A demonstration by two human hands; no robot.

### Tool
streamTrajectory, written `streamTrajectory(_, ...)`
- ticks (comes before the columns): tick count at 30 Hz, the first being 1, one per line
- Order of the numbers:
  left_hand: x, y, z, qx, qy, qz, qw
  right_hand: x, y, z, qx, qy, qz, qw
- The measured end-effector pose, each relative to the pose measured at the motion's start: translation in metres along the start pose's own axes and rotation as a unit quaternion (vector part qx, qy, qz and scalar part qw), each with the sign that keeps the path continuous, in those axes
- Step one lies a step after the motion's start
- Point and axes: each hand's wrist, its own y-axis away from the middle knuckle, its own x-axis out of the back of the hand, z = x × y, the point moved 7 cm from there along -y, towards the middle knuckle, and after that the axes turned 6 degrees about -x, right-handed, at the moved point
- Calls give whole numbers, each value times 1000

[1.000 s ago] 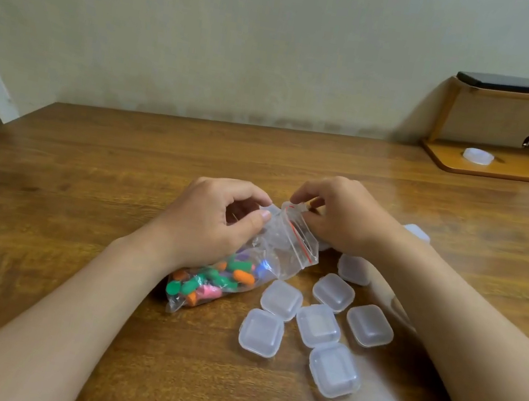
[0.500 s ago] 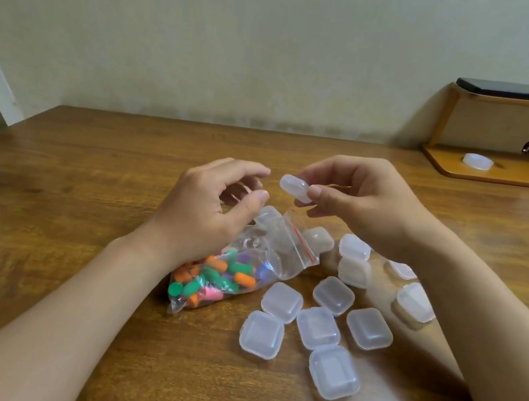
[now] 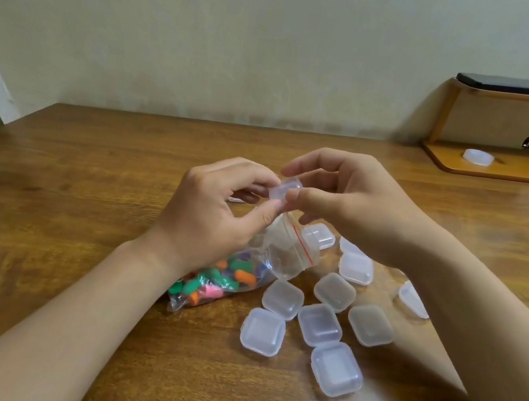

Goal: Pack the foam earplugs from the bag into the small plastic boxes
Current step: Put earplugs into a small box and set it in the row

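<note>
Over the middle of the brown wooden counter (image 3: 82,206), we are holding our left hand (image 3: 216,213) and right hand (image 3: 353,200) above the clear zip-top plastic bag (image 3: 282,255). Small translucent square plastic boxes (image 3: 320,323) are lying scattered just beside it, toward the right edge. Both hands are pinching one more translucent box (image 3: 284,188). Multicoloured foam earplugs (image 3: 219,280) are filling the bag's nearer end.

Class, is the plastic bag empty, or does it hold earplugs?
It holds earplugs: green, orange and pink ones show through the clear bag.

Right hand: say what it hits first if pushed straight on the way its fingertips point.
Probably the left hand, touching the far side of the small plastic box the right hand pinches.
</note>
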Motion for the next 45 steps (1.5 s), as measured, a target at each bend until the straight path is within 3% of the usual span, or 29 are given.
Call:
streamTrajectory(24,7,0,3,-9,-28,44,999,-4,1,-6,36,-38,10,999)
streamTrajectory(27,14,0,2,0,-16,89,996,-8,2,-6,43,-16,18,999)
streamTrajectory(36,21,5,-26,209,113,165,957,-17,3,-10,40,34,16,998)
streamTrajectory(41,15,12,-46,313,138,154,927,8,5,-12,30,86,87,992)
streamTrajectory(45,7,12,-52,342,153,118,920,8,5,-7,-6,180,52,982)
